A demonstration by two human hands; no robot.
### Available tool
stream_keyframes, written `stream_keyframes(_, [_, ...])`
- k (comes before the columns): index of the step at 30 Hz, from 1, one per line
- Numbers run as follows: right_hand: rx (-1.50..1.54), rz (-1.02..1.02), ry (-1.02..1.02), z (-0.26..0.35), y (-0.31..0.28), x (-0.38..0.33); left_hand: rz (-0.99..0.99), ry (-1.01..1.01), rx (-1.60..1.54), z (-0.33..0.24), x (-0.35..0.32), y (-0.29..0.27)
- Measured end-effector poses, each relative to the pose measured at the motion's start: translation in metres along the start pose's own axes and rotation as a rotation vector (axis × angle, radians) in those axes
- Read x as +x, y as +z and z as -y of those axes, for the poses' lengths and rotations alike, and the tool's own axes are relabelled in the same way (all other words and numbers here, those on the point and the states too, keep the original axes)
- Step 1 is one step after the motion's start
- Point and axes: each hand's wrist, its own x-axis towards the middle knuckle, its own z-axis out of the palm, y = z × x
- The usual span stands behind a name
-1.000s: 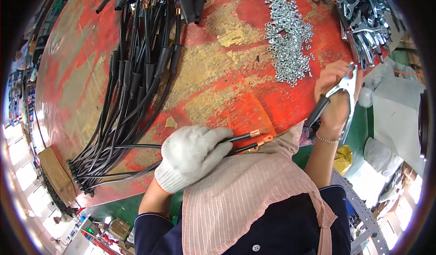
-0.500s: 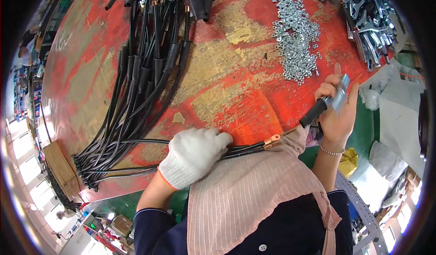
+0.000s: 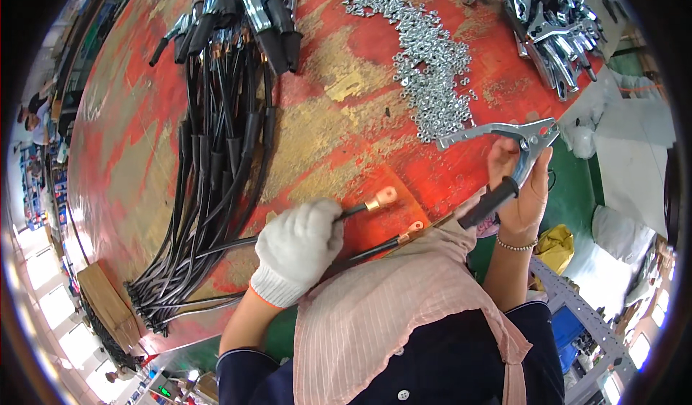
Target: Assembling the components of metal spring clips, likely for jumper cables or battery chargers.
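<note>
Copper-lugged black cable [image 3: 364,210] sits pinched in the gloved left hand [image 3: 299,250] while the bare right hand [image 3: 522,188] grips a metal clamp [image 3: 504,145], unjoined, finished leads [image 3: 216,116] piled left, many clamps [image 3: 548,15] and nuts [image 3: 429,66] remaining on the worn red table [image 3: 324,131] of a workshop.

one head-worn fisheye view looks steeply down from above the person's chest onto a worn red table [image 3: 339,124], which fills the upper and middle picture and curves toward the dark round rim. the view sits close: the left hand [image 3: 299,246] in a white glove and the bare right hand [image 3: 520,188] come up from the lower edge, near the middle. the apron and dark top fill the bottom. at the left rim the room's floor and windows bend away; green floor shows at the right.
</note>
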Motion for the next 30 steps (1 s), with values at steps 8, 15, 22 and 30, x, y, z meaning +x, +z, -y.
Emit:
stream_keyframes(8, [-0.191,-0.060,-0.010,-0.019,0.021,0.004,-0.125,-0.036,-0.048,-0.004,0.035,0.001])
stream_keyframes(15, [-0.445,-0.165,-0.032,-0.045,0.038,0.003,-0.116,-0.075,-0.223,-0.030,0.048,-0.007])
stream_keyframes(22, [-0.497,-0.045,-0.046,-0.044,0.051,-0.002,0.007,-0.249,-0.407,-0.035,0.048,-0.005])
stream_keyframes(30, [-0.543,0.023,-0.106,-0.051,0.063,-0.005,0.211,-0.451,-0.670,-0.026,0.056,-0.015])
